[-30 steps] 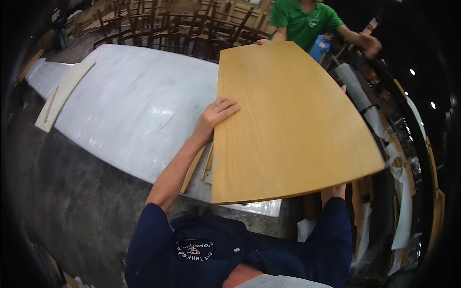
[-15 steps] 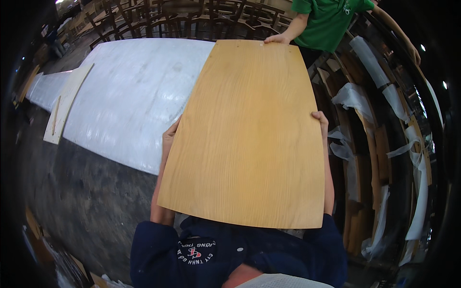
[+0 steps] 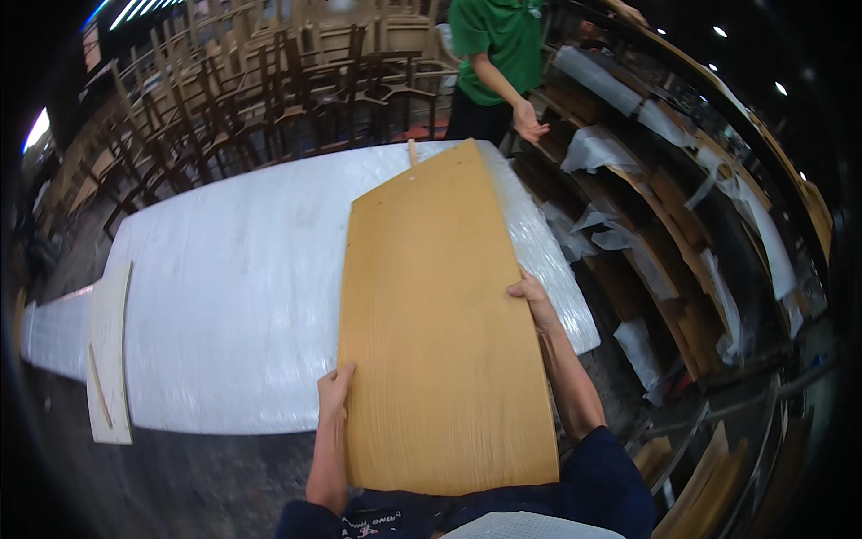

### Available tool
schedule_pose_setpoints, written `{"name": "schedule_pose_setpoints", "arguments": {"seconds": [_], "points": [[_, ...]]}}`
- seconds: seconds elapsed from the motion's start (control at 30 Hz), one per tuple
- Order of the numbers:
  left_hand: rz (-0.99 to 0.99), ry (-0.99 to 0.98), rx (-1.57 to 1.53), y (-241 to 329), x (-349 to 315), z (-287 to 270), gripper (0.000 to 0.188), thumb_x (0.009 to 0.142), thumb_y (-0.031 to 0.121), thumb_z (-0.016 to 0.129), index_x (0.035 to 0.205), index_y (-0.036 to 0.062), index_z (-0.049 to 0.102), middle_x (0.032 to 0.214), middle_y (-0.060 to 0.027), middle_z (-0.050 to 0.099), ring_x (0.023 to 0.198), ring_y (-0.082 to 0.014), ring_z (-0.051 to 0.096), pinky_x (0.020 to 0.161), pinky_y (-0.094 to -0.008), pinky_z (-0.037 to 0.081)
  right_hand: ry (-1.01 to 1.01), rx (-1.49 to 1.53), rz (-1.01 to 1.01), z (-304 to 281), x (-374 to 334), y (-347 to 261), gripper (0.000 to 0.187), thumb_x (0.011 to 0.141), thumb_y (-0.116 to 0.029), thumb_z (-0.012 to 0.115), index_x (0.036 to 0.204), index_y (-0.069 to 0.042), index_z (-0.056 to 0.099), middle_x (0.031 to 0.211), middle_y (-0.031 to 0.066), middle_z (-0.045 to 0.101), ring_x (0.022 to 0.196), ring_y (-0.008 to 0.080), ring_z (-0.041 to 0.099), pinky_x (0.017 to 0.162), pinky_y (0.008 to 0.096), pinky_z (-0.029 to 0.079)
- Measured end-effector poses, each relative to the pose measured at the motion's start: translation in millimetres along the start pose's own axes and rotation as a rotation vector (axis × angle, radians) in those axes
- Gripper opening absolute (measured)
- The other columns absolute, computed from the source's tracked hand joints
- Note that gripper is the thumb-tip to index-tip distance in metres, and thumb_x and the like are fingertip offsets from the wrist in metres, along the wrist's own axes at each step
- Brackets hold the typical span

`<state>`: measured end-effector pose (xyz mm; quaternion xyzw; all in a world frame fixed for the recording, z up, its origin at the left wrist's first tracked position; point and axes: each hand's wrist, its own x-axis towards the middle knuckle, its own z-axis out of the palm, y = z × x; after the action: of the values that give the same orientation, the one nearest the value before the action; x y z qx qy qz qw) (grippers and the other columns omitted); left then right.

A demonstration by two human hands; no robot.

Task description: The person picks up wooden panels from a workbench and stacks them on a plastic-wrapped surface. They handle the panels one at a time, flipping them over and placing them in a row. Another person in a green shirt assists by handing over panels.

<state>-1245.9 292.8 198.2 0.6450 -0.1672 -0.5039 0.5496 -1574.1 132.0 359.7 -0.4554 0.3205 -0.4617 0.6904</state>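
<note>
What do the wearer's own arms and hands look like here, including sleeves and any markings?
The left hand and right hand are ungloved, and the forearms are uncovered. The right sleeve and left sleeve are dark navy and leave both forearms bare. No watch or cable shows on either wrist, and no marking is visible on the sleeves.

Wooden chairs stand crowded on a dark floor.

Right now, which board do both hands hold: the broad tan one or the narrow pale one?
The broad tan wooden board: the left hand and right hand grip its opposite edges. The narrow pale board lies untouched at left.
</note>
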Motion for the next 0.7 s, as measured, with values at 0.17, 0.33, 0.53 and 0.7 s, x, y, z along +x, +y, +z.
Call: {"name": "schedule_pose_setpoints", "arguments": {"seconds": [0.17, 0.33, 0.53, 0.7], "points": [[0.122, 0.02, -0.085, 25.2, -36.1, -30.2, 0.033, 0.085, 0.022, 0.064, 0.093, -0.0098, 0.062, 0.084, -0.0117, 0.065, 0.073, -0.0158, 0.061, 0.064, -0.0272, 0.049, -0.084, -0.135, -0.081, 52.5, -14.6, -29.3, 0.079, 0.063, -0.016, 0.056, 0.135, 0.005, 0.032, 0.127, 0.0162, 0.047, 0.113, 0.0208, 0.05, 0.096, 0.0287, 0.039], [0.403, 0.147, -0.269, 57.5, -64.1, -53.6, 0.031, 0.089, 0.025, 0.06, 0.092, -0.0056, 0.062, 0.084, -0.01, 0.064, 0.073, -0.0148, 0.061, 0.064, -0.0267, 0.05, -0.322, -0.11, -0.262, 121.3, -42.3, -83.5, 0.077, 0.065, -0.017, 0.06, 0.134, 0.003, 0.032, 0.122, 0.0136, 0.047, 0.112, 0.0196, 0.047, 0.095, 0.0293, 0.038], [0.655, 0.27, -0.394, 91.2, -129.3, -96.3, 0.05, 0.09, 0.039, 0.055, 0.112, -0.0057, 0.054, 0.102, -0.0129, 0.061, 0.086, -0.0207, 0.062, 0.073, -0.0308, 0.054, -0.653, -0.055, -0.266, 162.4, -62.8, -102.5, 0.083, 0.062, -0.017, 0.062, 0.136, 0.002, 0.029, 0.126, 0.0143, 0.044, 0.119, 0.0215, 0.041, 0.102, 0.0333, 0.033], [0.743, 0.496, -0.458, 79.5, -214.5, -123.6, 0.07, 0.088, 0.049, 0.054, 0.13, -0.005, 0.04, 0.126, -0.018, 0.049, 0.111, -0.0263, 0.052, 0.09, -0.037, 0.047, -0.974, -0.005, -0.219, 196.2, -65.3, -74.3, 0.08, 0.063, -0.014, 0.059, 0.136, 0.002, 0.029, 0.125, 0.0145, 0.045, 0.119, 0.0217, 0.041, 0.102, 0.0335, 0.032]]}}
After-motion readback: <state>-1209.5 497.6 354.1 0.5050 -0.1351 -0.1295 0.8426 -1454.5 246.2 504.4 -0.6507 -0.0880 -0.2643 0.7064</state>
